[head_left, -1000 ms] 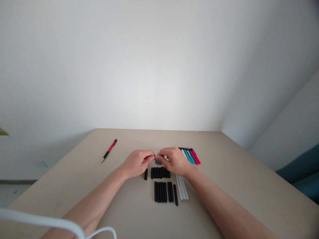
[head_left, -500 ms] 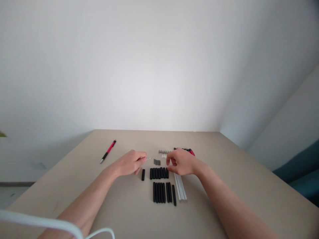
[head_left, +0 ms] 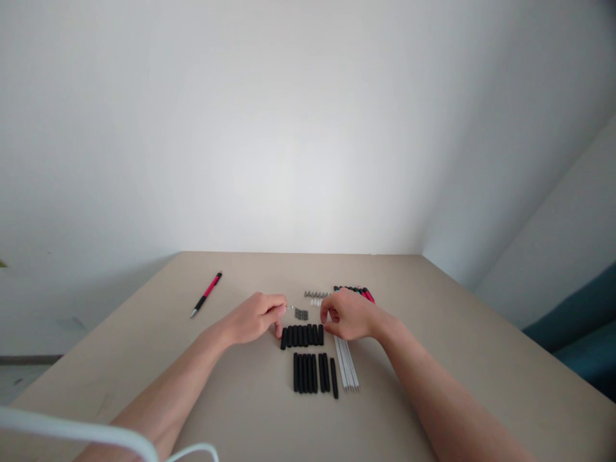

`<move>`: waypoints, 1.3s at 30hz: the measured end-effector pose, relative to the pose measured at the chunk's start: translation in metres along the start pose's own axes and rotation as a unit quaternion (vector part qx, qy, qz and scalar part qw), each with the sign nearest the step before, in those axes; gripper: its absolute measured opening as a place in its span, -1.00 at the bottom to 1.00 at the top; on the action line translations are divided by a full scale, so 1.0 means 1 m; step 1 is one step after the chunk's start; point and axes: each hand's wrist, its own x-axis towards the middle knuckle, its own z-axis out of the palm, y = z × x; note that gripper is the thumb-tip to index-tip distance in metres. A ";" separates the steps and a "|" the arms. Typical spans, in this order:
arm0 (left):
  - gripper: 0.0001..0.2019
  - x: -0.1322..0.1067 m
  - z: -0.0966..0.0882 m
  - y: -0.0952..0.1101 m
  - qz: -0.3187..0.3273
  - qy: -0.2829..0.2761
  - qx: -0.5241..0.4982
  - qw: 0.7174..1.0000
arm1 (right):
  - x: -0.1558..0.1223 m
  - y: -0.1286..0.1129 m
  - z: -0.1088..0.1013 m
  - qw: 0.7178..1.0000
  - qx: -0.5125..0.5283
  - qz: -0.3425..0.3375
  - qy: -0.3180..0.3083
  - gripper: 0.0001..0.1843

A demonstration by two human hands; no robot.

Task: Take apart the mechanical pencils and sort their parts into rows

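In the head view, my left hand is closed on a small piece with a thin silver tip; most of it is hidden. One lowered finger of that hand meets the left end of a row of short black pen grips. My right hand is at the row's other end, its fingers curled but apart, nothing seen between them. Its thumb side is at the last grip, though contact is hard to judge. Small grey springs or coils lie just behind the row. Longer black tubes lie in front.
White pen refills lie partly under my right hand. Behind it are red and black pen parts, small white pieces and silver cone tips. A red and black pen lies at left. A white cable crosses the lower left.
My left hand has moved slightly right. The single black grip that lay apart at the left now sits against the row. My right hand has hardly moved.
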 end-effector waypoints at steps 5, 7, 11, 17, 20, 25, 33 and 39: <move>-0.70 0.000 0.001 0.001 0.000 -0.001 0.007 1.000 | 0.000 0.001 0.002 1.000 -0.002 0.003 -0.016 -0.82; -0.71 0.000 0.001 0.000 0.002 0.001 0.010 1.000 | 0.001 0.001 0.002 1.000 -0.004 0.007 -0.018 -0.82; -0.71 0.001 0.002 -0.001 0.006 -0.003 0.005 1.000 | 0.001 0.001 0.002 1.000 -0.003 0.008 -0.017 -0.83; -0.68 0.000 0.003 -0.002 -0.003 0.001 0.008 1.000 | 0.000 0.003 0.002 1.000 -0.004 0.011 -0.016 -0.82; -0.68 0.000 0.003 -0.002 -0.004 0.003 0.021 1.000 | 0.002 0.005 0.004 0.999 -0.021 0.029 0.021 -0.83; -0.67 0.000 0.003 -0.001 0.005 0.018 0.045 0.999 | 0.002 0.005 0.004 0.998 -0.012 0.007 0.059 -0.80; -0.66 -0.001 0.003 0.001 0.010 0.024 0.059 0.998 | -0.007 -0.005 -0.007 0.997 0.066 -0.010 -0.043 -0.91; -0.66 -0.001 0.003 0.001 0.013 0.027 0.069 0.997 | -0.014 -0.007 -0.011 0.985 0.089 0.024 -0.148 -0.90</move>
